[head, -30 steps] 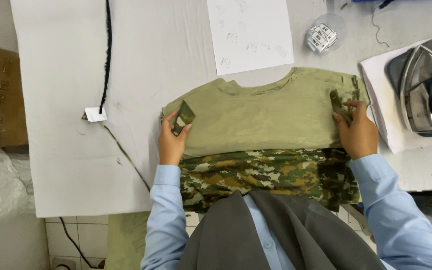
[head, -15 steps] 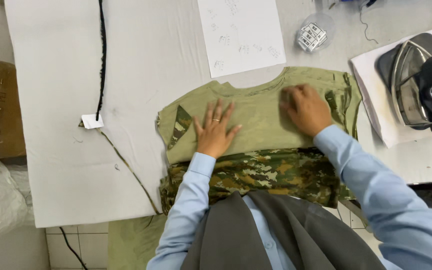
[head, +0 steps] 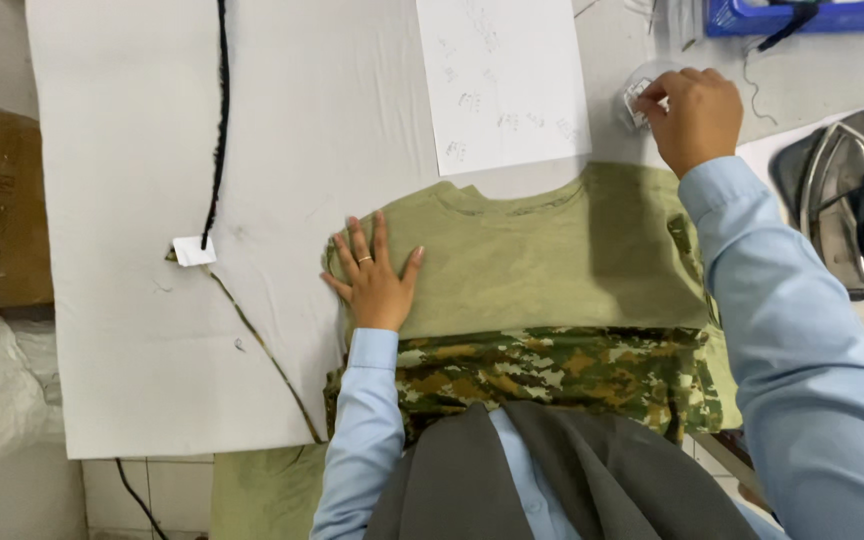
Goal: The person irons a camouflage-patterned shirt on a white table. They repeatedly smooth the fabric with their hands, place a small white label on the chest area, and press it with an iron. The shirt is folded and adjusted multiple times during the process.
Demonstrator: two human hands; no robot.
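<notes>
The left hand's fingers [head: 364, 250] are spread flat and hold nothing, pressing on the near-left part of the folded olive shirt [head: 542, 265]. The right hand [head: 694, 112] has its fingers curled about a small clear round item [head: 640, 92] just past the shirt's far-right corner; whether they have gripped it or only touch it I cannot tell.

The shirt lies on the white pad [head: 282, 130], collar away from the person, with a camouflage panel [head: 552, 372] along its near edge. A white sheet [head: 502, 80] lies just beyond the collar. An iron [head: 842, 205] rests right of the shirt, near the right sleeve. A black cord [head: 217, 110] runs to a white tag [head: 194, 250] left of the shirt.

As I judge it, only one palm pins the fold, so the right side may spring open. The reaching sleeve could drag the shirt or brush the iron.
</notes>
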